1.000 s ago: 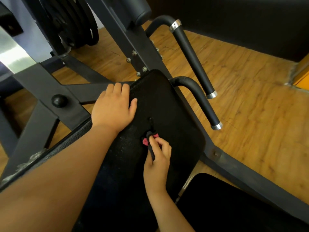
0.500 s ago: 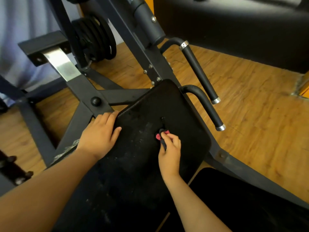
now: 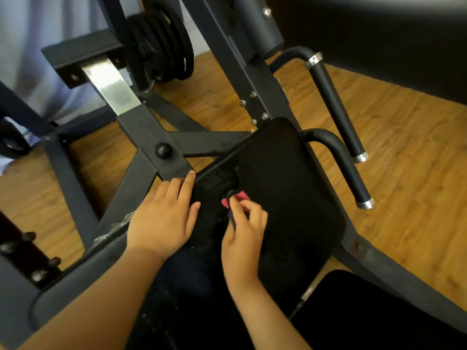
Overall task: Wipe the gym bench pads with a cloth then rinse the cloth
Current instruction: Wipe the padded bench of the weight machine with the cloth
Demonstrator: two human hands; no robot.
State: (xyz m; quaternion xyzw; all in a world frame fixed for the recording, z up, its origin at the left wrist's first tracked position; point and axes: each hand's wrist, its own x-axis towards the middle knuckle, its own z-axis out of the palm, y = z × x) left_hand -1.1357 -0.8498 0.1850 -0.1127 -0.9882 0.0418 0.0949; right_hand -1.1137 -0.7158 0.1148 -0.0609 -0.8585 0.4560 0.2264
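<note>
Black vinyl bench pad (image 3: 290,198) is getting wiped: the right hand (image 3: 242,233) is pinching a small pink-and-black cloth (image 3: 237,197) toward its eleven o'clock, the flat left hand (image 3: 161,218) bracing at nine; six-o'clock specks (image 3: 202,248) and rinsing are seemingly remaining.

Black bench pad (image 3: 290,178) on a dark steel frame (image 3: 141,137), which stands on the wooden floor (image 3: 404,173). On the pad's upper middle: pink-and-black cloth (image 3: 239,196), pinched by the right hand (image 3: 242,236). At the pad's left edge: left hand (image 3: 161,221), laid flat.
</note>
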